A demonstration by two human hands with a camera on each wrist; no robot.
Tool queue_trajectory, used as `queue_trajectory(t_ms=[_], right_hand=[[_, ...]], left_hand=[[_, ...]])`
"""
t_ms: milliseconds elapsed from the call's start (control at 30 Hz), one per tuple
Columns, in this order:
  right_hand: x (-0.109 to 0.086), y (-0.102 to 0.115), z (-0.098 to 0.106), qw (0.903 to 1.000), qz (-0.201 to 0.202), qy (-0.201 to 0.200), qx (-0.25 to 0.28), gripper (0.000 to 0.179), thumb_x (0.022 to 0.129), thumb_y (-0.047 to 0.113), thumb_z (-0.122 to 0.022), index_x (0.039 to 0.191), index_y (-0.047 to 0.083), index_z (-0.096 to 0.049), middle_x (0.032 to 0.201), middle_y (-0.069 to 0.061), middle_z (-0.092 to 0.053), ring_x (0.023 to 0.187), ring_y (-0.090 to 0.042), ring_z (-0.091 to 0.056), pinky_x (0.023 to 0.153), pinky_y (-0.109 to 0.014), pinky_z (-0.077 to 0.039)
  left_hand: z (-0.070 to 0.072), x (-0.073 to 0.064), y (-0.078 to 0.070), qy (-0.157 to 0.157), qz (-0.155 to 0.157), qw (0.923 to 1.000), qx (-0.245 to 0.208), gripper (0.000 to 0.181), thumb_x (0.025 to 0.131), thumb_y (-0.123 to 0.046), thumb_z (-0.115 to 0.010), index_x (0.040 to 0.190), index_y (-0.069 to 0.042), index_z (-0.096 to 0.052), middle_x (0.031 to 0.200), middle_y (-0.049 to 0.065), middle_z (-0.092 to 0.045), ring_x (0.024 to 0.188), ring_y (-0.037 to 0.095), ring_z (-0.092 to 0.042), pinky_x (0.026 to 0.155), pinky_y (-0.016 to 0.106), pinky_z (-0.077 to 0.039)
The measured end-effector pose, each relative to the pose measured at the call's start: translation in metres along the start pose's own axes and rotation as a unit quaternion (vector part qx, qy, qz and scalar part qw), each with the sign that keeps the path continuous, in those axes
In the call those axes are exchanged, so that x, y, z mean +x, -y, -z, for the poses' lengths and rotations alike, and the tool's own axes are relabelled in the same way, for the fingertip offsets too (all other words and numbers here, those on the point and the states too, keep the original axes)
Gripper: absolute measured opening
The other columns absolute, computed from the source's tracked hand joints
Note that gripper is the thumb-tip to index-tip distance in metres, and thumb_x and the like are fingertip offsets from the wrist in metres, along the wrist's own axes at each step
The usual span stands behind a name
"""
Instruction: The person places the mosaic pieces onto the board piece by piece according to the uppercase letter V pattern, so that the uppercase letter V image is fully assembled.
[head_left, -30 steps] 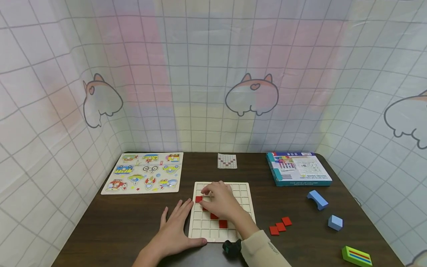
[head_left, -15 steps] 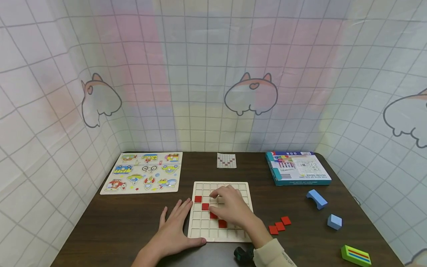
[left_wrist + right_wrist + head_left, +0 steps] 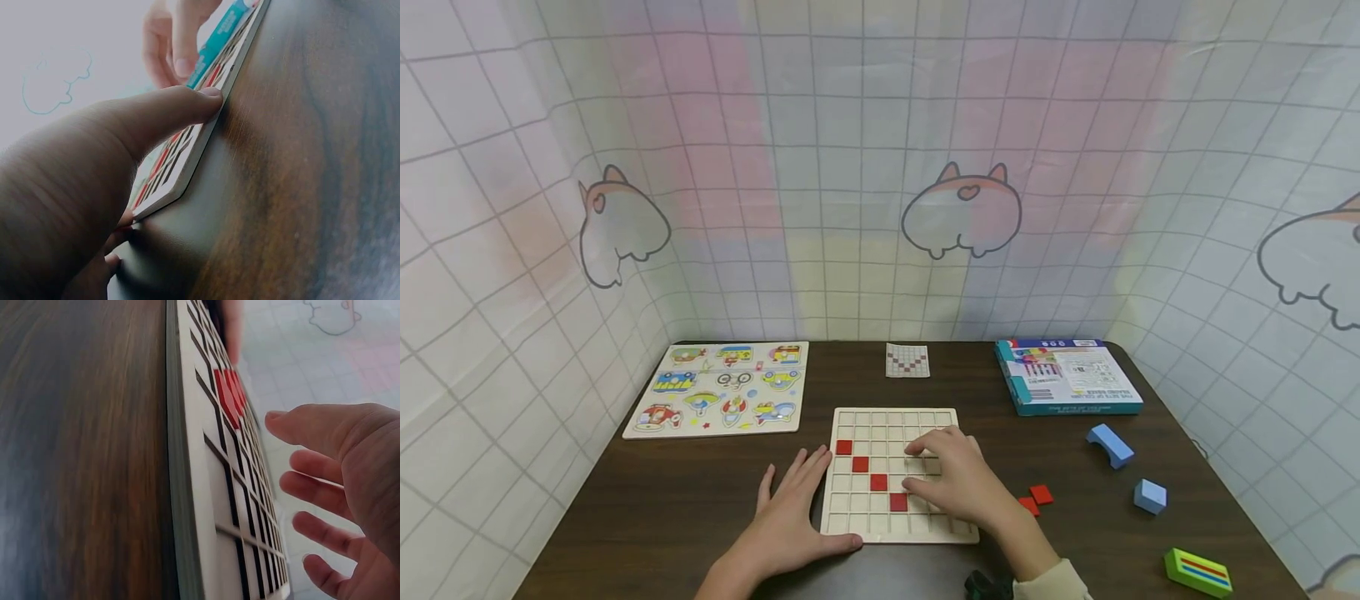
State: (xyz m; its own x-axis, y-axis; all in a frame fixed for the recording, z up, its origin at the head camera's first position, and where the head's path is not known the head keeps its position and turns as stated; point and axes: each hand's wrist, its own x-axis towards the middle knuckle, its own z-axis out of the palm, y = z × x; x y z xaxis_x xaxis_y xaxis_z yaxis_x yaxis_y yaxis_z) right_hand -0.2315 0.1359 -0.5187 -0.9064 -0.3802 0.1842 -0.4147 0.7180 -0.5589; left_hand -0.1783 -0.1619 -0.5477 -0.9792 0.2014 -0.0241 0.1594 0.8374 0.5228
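Observation:
A cream grid board (image 3: 848,525) lies in front of me, with several red square tiles (image 3: 878,482) set in its cells in a diagonal. My left hand (image 3: 793,518) lies along the board's left side, fingertips by the edge. In the left wrist view its thumb (image 3: 181,107) touches the board's near rim. Over the board's right half hovers my right hand (image 3: 958,475), thumb and forefinger apart. Nothing shows between its fingers in the right wrist view, where the hand (image 3: 369,481) is clear of the board. Two loose red tiles (image 3: 1041,494) peek out beyond the right forearm.
A small pattern card (image 3: 907,361) lies behind the board. A vehicle picture board (image 3: 718,390) is at back left, a boxed set (image 3: 1075,379) at back right. Along the right stand a blue arch block (image 3: 1111,447), a light blue block (image 3: 1150,497) and a green striped block (image 3: 1198,572).
My right hand has moved rightward across the board from the left tiles, uncovering the red diagonal. Its forearm now covers part of the loose tiles. My left hand has stayed put.

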Motion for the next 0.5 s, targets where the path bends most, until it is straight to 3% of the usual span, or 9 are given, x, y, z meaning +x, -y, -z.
queue_trajectory(t_ms=[500], right_hand=[[-0.019, -0.011, 0.018, 0.9998, -0.018, -0.003, 0.001, 0.030, 0.090, 0.032, -0.094, 0.115, 0.022, -0.081, 0.120, 0.011, -0.078, 0.117, -0.013, -0.057, 0.102, -0.048, -0.046]], left_hand=[[0.000, 0.001, 0.000, 0.004, 0.008, 1.0000, 0.000, 0.139, 0.065, -0.097, -0.080, 0.176, -0.025, -0.036, 0.184, -0.004, -0.032, 0.174, 0.034, -0.020, 0.132, 0.079, -0.001]])
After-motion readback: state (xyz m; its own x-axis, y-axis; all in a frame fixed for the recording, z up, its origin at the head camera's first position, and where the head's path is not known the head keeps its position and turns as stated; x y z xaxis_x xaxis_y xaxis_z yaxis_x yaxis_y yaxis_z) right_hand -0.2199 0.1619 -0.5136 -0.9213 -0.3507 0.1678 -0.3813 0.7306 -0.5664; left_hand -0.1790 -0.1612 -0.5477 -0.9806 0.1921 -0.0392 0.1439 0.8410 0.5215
